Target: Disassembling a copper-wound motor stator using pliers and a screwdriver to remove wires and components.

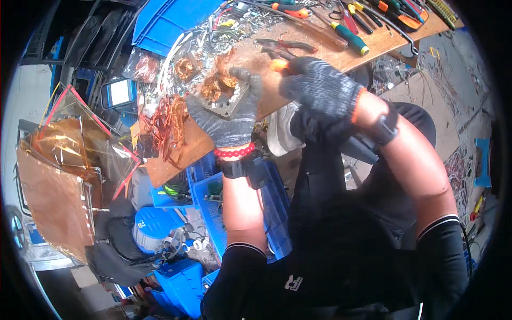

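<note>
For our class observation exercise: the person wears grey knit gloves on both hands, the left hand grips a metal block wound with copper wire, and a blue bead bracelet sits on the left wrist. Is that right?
Not quite. In the head view the bead bracelet is red, not blue. The rest holds: both hands wear grey knit gloves, and the left hand grips the metal block with copper wire, beside the right hand.

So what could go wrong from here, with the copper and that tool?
The left hand holds the metal block right under the orange-handled tool gripped by the right hand; a slip could jab the glove. Loose copper wire hangs at the wooden board edge and could slide off into the blue crates.
</note>
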### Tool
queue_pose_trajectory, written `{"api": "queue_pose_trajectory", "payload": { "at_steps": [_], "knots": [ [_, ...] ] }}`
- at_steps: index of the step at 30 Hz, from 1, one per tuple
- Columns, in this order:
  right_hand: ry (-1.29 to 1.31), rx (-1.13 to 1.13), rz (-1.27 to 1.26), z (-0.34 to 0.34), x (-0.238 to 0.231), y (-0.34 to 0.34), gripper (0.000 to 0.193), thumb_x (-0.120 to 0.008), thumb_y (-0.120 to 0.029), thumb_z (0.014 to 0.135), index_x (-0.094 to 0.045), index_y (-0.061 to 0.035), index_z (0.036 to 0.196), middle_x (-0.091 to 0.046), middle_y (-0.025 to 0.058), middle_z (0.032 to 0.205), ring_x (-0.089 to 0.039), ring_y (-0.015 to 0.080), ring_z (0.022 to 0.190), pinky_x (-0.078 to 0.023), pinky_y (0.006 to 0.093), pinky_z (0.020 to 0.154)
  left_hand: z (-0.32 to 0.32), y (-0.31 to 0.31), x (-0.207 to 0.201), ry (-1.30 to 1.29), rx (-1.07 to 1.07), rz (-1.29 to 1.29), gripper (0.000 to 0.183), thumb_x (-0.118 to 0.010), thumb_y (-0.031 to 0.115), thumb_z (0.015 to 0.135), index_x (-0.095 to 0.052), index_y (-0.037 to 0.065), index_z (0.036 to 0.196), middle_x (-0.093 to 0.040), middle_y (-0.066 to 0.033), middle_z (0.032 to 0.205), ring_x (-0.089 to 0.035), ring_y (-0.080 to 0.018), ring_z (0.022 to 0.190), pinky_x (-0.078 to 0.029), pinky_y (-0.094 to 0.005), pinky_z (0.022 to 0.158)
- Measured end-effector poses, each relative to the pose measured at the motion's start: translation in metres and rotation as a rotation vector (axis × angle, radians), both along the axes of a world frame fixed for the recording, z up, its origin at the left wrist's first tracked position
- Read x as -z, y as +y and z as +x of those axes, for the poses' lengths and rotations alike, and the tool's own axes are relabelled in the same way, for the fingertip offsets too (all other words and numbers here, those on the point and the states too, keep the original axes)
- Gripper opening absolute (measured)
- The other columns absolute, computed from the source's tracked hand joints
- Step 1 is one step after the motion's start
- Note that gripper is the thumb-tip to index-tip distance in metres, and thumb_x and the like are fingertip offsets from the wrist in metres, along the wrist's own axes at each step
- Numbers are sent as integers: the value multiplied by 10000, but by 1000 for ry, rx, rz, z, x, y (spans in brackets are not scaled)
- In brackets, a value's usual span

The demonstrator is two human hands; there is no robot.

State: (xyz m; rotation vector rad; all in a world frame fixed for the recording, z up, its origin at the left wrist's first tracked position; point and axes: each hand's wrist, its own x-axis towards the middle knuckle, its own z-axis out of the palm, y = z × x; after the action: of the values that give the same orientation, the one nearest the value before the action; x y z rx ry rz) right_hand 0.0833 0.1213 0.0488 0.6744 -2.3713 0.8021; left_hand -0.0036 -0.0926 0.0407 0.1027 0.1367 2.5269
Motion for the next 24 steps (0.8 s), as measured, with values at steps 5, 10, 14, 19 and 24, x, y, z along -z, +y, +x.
{"api": "queue_pose_trajectory", "payload": {
  "at_steps": [5,10,14,19,24],
  "knots": [
    [-438,204,-219,-30,-35,-48,246,-731,-260,801,-759,-139,1013,-705,170,841,-722,352,836,-568,429,734,-10,-16,13,199,-363,-495,790,-683,638,850,-497,95,1392,-536,-153,1298,-531,-394,1133,-434,-623,1032],
    [17,78,336,-106,23,-40,252,-702,-285,882,-707,-60,997,-718,175,874,-711,329,818,-542,451,751,20,-9,-19,-134,-424,-421,613,-786,505,809,-562,90,1201,-522,-177,1276,-538,-419,1136,-498,-652,904],
    [-316,321,16,-52,-18,-49,347,-731,-275,824,-679,-98,1118,-672,184,1109,-656,390,1035,-533,484,833,18,-55,-13,-139,-434,-395,683,-801,517,785,-568,88,1262,-552,-186,1219,-541,-401,1094,-490,-606,920],
    [-42,685,295,-39,10,27,469,-769,-311,785,-661,-96,1188,-636,182,1180,-620,378,1063,-500,495,922,29,-76,-8,-62,-308,-299,766,-758,536,833,-538,13,1348,-580,-240,1160,-553,-382,1052,-468,-555,975],
    [-129,910,388,-34,20,89,507,-735,-398,787,-685,-95,1191,-641,166,1243,-590,348,1168,-446,498,1009,38,-69,7,48,-172,-209,768,-702,576,867,-531,28,1376,-574,-245,1210,-552,-399,1083,-462,-564,1024]
  ]
}}
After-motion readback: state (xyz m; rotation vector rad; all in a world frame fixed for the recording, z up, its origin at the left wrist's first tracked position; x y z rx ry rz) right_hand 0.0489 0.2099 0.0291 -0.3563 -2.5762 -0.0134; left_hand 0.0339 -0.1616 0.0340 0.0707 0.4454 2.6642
